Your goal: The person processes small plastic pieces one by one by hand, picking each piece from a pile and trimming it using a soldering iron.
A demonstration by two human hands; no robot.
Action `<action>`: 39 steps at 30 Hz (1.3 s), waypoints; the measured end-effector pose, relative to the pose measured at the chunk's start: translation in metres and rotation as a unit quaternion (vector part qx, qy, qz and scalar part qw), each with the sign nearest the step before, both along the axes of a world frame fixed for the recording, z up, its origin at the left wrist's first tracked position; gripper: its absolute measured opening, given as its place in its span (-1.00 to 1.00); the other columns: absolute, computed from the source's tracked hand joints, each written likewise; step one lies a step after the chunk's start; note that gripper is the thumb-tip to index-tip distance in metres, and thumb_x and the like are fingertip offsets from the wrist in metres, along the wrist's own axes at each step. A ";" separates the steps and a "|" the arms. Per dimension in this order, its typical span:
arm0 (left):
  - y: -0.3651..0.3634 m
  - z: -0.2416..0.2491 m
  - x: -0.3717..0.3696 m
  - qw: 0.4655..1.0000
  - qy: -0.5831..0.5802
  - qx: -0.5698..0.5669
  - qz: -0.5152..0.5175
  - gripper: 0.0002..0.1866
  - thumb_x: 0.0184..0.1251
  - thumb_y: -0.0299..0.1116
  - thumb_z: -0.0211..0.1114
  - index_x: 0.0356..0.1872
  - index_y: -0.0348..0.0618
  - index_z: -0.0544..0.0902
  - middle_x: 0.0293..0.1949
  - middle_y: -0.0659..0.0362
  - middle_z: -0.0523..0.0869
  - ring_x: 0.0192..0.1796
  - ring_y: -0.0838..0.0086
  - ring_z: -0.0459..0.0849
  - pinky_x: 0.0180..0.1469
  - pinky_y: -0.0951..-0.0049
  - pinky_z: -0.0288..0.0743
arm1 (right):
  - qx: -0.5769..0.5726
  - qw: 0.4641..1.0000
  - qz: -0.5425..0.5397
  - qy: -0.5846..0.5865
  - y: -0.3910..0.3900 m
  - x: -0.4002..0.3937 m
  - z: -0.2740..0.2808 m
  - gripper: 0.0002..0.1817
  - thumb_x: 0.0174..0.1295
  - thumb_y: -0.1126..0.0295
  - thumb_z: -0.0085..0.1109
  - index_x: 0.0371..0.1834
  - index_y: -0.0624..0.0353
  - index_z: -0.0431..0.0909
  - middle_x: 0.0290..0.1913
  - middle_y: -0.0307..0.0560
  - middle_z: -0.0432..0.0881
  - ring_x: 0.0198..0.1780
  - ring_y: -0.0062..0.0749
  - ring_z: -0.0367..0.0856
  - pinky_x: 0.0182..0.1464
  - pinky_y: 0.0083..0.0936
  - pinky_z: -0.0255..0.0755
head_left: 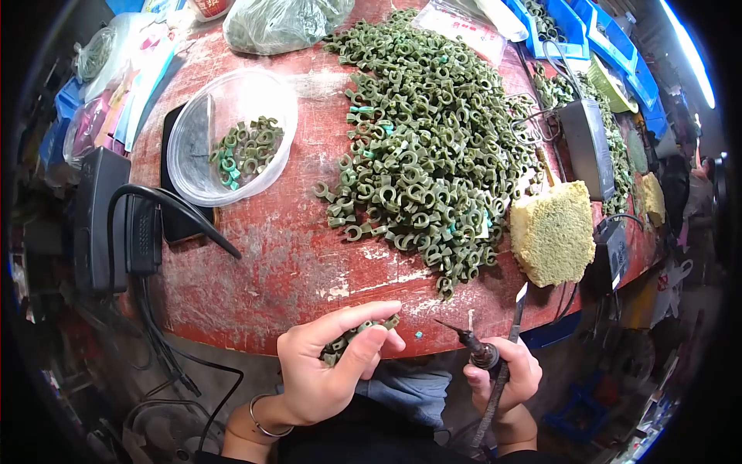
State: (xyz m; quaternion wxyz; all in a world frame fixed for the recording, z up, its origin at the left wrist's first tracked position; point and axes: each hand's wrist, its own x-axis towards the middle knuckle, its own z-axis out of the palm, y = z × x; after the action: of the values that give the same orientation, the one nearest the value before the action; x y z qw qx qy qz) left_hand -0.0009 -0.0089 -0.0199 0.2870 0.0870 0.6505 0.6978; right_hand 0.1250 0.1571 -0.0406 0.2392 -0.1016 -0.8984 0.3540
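Observation:
My left hand [328,367] is curled around a small handful of green ring-shaped parts [345,342], just below the front edge of the red round table [286,263]. My right hand [502,375] grips a thin pointed hand tool [473,348] like a pen, with its dark tip aimed up and left toward the left hand. A big heap of the same green ring parts [417,147] covers the middle of the table. A clear plastic bowl [202,155] to the left holds some of these parts.
A yellow-green sponge [553,232] lies at the right, beside a grey box [587,147] with wires. A black phone [176,209] sits under the bowl, with black adapters and cables [116,216] at the left edge. Plastic bags [282,23] and blue bins [595,31] line the back.

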 end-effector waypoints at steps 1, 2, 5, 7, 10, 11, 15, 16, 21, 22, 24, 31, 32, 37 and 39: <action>0.001 -0.001 0.000 1.000 0.006 -0.003 -0.004 -0.75 0.29 -0.43 0.09 -0.14 -0.44 0.55 -0.51 0.02 0.63 -0.66 0.73 0.36 -0.62 0.75 0.24 | 0.015 1.000 0.006 -0.009 0.000 0.001 -0.001 -0.56 -0.14 0.21 0.43 -0.29 0.27 0.50 -0.60 -0.12 0.51 -0.64 -0.40 0.50 -0.61 -0.60 0.35; 0.001 -0.001 0.001 1.000 0.011 -0.003 0.000 -0.75 0.29 -0.43 0.09 -0.14 -0.44 0.55 -0.50 0.02 0.63 -0.65 0.73 0.37 -0.61 0.75 0.24 | 0.030 0.999 0.011 -0.017 0.000 0.001 -0.003 -0.55 -0.16 0.22 0.44 -0.29 0.26 0.49 -0.60 -0.12 0.50 -0.65 -0.40 0.49 -0.63 -0.59 0.35; 0.000 -0.003 0.001 0.999 0.027 -0.012 0.011 -0.77 0.27 -0.45 0.12 -0.14 -0.39 0.57 -0.49 0.08 0.64 -0.63 0.73 0.41 -0.60 0.73 0.28 | 0.062 0.998 0.025 -0.021 -0.001 0.001 -0.009 -0.54 -0.19 0.22 0.45 -0.29 0.25 0.49 -0.62 -0.15 0.48 -0.67 -0.42 0.47 -0.65 -0.60 0.33; -0.002 -0.004 0.001 0.999 0.041 -0.028 0.016 -0.79 0.24 -0.47 0.17 -0.14 -0.31 0.60 -0.46 0.18 0.67 -0.61 0.72 0.46 -0.57 0.71 0.33 | 0.080 0.996 0.033 -0.017 -0.001 0.001 -0.011 -0.54 -0.19 0.21 0.46 -0.29 0.25 0.50 -0.63 -0.17 0.46 -0.68 -0.45 0.45 -0.67 -0.60 0.32; -0.001 -0.004 0.002 0.996 0.063 -0.049 0.031 -0.80 0.21 -0.50 0.19 -0.15 -0.31 0.61 -0.47 0.17 0.66 -0.60 0.70 0.49 -0.57 0.70 0.33 | 0.096 0.994 0.042 -0.019 0.000 0.001 -0.011 -0.53 -0.21 0.20 0.47 -0.30 0.26 0.51 -0.64 -0.19 0.45 -0.69 -0.47 0.43 -0.67 -0.61 0.31; 0.000 -0.004 0.002 0.996 0.073 -0.050 0.032 -0.80 0.20 -0.51 0.20 -0.16 -0.31 0.61 -0.47 0.17 0.66 -0.60 0.70 0.50 -0.57 0.70 0.34 | 0.098 0.994 0.043 -0.020 0.001 0.001 -0.011 -0.53 -0.21 0.20 0.47 -0.30 0.26 0.51 -0.64 -0.19 0.45 -0.70 -0.47 0.43 -0.67 -0.61 0.31; 0.001 -0.007 0.002 0.993 0.097 -0.053 0.035 -0.80 0.18 -0.54 0.21 -0.17 -0.31 0.61 -0.48 0.16 0.66 -0.59 0.69 0.51 -0.56 0.69 0.35 | 0.103 0.993 0.046 -0.023 0.001 -0.001 -0.010 -0.52 -0.23 0.19 0.48 -0.31 0.27 0.52 -0.63 -0.19 0.44 -0.70 -0.47 0.43 -0.67 -0.62 0.31; 0.001 -0.007 0.002 0.993 0.100 -0.054 0.036 -0.80 0.17 -0.55 0.22 -0.17 -0.31 0.61 -0.48 0.16 0.66 -0.59 0.69 0.51 -0.55 0.69 0.36 | 0.105 0.993 0.046 -0.025 0.001 -0.001 -0.009 -0.51 -0.24 0.19 0.48 -0.31 0.28 0.52 -0.63 -0.19 0.44 -0.69 -0.47 0.43 -0.67 -0.62 0.31; 0.002 -0.006 0.002 0.990 0.114 -0.078 0.031 -0.80 0.14 -0.57 0.23 -0.18 -0.32 0.62 -0.47 0.13 0.66 -0.47 0.59 0.60 -0.42 0.64 0.44 | 0.108 0.993 0.045 -0.032 0.000 -0.003 -0.008 -0.51 -0.25 0.20 0.49 -0.32 0.29 0.52 -0.65 -0.21 0.42 -0.71 -0.48 0.41 -0.68 -0.63 0.29; 0.002 -0.006 0.002 0.989 0.118 -0.081 0.031 -0.80 0.14 -0.57 0.23 -0.18 -0.32 0.62 -0.47 0.12 0.67 -0.45 0.57 0.62 -0.40 0.63 0.45 | 0.112 0.992 0.043 -0.035 0.000 -0.003 -0.007 -0.51 -0.25 0.20 0.49 -0.33 0.29 0.53 -0.66 -0.21 0.41 -0.71 -0.48 0.40 -0.69 -0.64 0.28; 0.002 -0.005 0.002 0.990 0.113 -0.080 0.030 -0.80 0.13 -0.57 0.24 -0.18 -0.32 0.62 -0.46 0.11 0.67 -0.41 0.55 0.64 -0.36 0.62 0.47 | 0.109 0.993 0.038 -0.035 -0.001 -0.003 -0.008 -0.52 -0.26 0.19 0.49 -0.34 0.29 0.53 -0.67 -0.22 0.40 -0.72 -0.49 0.38 -0.69 -0.64 0.27; 0.002 -0.003 0.002 0.991 0.096 -0.082 0.035 -0.80 0.14 -0.56 0.24 -0.18 -0.34 0.61 -0.46 0.10 0.67 -0.39 0.54 0.65 -0.33 0.62 0.47 | 0.116 0.992 0.028 -0.042 -0.002 -0.003 -0.007 -0.53 -0.26 0.19 0.48 -0.37 0.28 0.54 -0.69 -0.24 0.37 -0.73 -0.50 0.36 -0.70 -0.65 0.25; 0.002 -0.003 0.002 0.991 0.101 -0.082 0.032 -0.80 0.14 -0.56 0.24 -0.18 -0.34 0.61 -0.46 0.09 0.67 -0.38 0.54 0.65 -0.33 0.62 0.47 | 0.113 0.992 0.030 -0.044 -0.002 -0.004 -0.007 -0.54 -0.25 0.18 0.48 -0.37 0.28 0.54 -0.68 -0.23 0.38 -0.72 -0.49 0.37 -0.69 -0.65 0.25; 0.002 -0.001 0.001 0.995 0.073 -0.070 0.024 -0.78 0.14 -0.56 0.23 -0.15 -0.34 0.60 -0.42 0.11 0.66 -0.40 0.60 0.62 -0.35 0.66 0.45 | -0.008 0.999 0.040 -0.009 -0.001 -0.005 -0.008 -0.59 -0.18 0.21 0.45 -0.40 0.30 0.54 -0.64 -0.18 0.47 -0.67 -0.47 0.45 -0.64 -0.66 0.30; -0.001 0.000 -0.001 0.999 0.019 -0.037 -0.005 -0.77 0.15 -0.56 0.23 -0.14 -0.33 0.60 -0.40 0.14 0.65 -0.42 0.64 0.58 -0.36 0.68 0.42 | -0.182 0.982 0.041 -0.031 0.000 0.003 -0.007 -0.64 -0.16 0.28 0.44 -0.41 0.32 0.55 -0.62 -0.17 0.51 -0.63 -0.52 0.48 -0.59 -0.67 0.32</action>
State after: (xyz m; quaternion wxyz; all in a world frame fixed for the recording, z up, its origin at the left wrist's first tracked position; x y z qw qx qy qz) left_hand -0.0018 -0.0101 -0.0204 0.2810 0.0933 0.6806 0.6701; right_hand 0.1281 0.1572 -0.0475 0.1744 -0.1175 -0.8291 0.5181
